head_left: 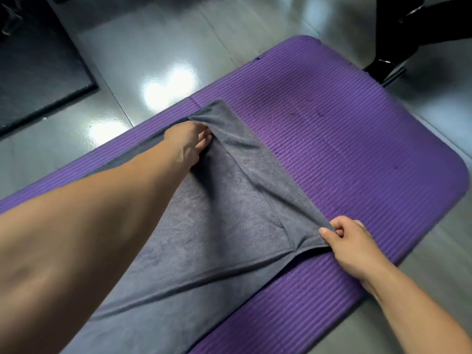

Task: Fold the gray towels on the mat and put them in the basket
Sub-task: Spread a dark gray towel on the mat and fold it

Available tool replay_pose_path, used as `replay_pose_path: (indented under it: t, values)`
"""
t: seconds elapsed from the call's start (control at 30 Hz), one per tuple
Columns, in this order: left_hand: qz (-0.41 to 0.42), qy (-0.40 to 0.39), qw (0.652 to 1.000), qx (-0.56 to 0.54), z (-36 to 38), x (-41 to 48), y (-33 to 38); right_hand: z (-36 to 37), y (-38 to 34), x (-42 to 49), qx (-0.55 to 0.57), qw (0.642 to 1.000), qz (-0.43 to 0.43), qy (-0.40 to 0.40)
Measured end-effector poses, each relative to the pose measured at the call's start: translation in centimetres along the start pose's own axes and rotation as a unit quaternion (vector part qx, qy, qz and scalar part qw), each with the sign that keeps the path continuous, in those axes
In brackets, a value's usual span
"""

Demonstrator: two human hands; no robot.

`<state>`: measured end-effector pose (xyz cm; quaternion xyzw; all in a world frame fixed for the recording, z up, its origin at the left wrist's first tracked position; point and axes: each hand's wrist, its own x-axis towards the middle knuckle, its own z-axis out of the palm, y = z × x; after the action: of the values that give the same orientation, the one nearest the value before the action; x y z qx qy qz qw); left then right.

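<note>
One gray towel (217, 226) lies spread on one purple ribbed mat (357, 149), which rests on a glossy gray floor (153, 47). The towel covers the left part of the mat and leaves the right part bare. Much of it cannot be seen. The left forearm crosses it from the lower left and hides a long strip of cloth, and its near end runs out at the bottom edge of the view, so its full length cannot be told. The mat too is cut off at the left and at the bottom. Two hands are in view, and both grasp the towel. The left hand (187, 141) is at the far corner, its fingers curled into the cloth and partly buried under a fold, so the exact hold is hard to make out. The right hand (350, 241) is at the near right corner and pinches the edge between the thumb and bent fingers. The towel's right edge is drawn into a taut band between the two grips, with creases spreading from each. A dark flat slab (38, 67) lies on the floor at the upper left. A black object (408, 34) stands at the upper right, just beside the mat's far corner. Both are cropped and too dark to identify.
</note>
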<state>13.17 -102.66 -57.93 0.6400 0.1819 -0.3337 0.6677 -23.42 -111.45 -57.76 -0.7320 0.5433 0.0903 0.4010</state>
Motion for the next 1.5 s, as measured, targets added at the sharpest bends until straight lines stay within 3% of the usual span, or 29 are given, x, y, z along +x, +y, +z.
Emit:
replay_pose_path:
  t: [0.2, 0.4, 0.77, 0.83, 0.9, 0.93, 0.97, 1.03, 1.07, 1.1, 1.23, 1.4, 1.5]
  values:
    - [-0.011, -0.097, 0.992, -0.085, -2.9, 0.3, 0.4, 0.1, -0.1, 0.2, -0.007, 1.0, -0.001, 0.011]
    - [-0.074, -0.203, 0.956, -0.198, -4.2, -1.0, 0.8, -0.1, -0.7, -0.2, -0.009, 1.0, 0.006, 0.008]
    - [-0.027, -0.141, 0.97, -0.199, -4.3, 1.5, 0.9, 0.3, -0.9, -0.2, -0.042, 0.999, 0.01, 0.018]
    - [-0.011, -0.118, 0.98, -0.158, -4.0, -0.3, 0.5, 0.3, -0.7, 0.0, -0.044, 0.999, 0.011, 0.015]
    - [0.064, -0.082, 0.994, -0.025, -4.5, -3.7, -0.7, 0.3, -0.7, 0.0, -0.046, 0.999, 0.009, 0.016]
    - [0.13, -0.061, 0.985, 0.091, -5.4, -5.5, -1.7, 0.2, -0.7, 0.0, -0.049, 0.999, 0.007, 0.016]
    - [0.206, -0.048, 0.951, 0.224, -6.7, -7.2, -2.9, 0.2, -0.7, -0.1, -0.05, 0.999, 0.006, 0.014]
    - [0.334, -0.046, 0.822, 0.458, -10.0, -9.8, -5.3, 0.2, -0.8, -0.2, -0.053, 0.999, 0.004, 0.01]
    - [0.361, -0.045, 0.764, 0.532, -11.8, -11.0, -6.6, 0.1, -0.8, -0.2, -0.054, 0.998, 0.002, 0.01]
    - [0.361, -0.036, 0.73, 0.579, -13.5, -12.1, -7.8, 0.2, -0.8, -0.2, -0.055, 0.998, -0.003, 0.014]
    - [0.299, -0.001, 0.686, 0.664, -19.2, -16.9, -11.9, 0.6, -1.0, -0.5, -0.04, 0.998, 0.001, 0.038]
    - [0.387, -0.074, 0.617, 0.681, -25.5, -22.8, -16.1, 1.2, -1.8, -0.8, -0.015, 0.996, 0.017, 0.085]
    - [0.359, -0.118, 0.62, 0.687, -28.8, -24.1, -17.7, 1.7, -2.3, -1.8, -0.041, 0.989, 0.002, 0.14]
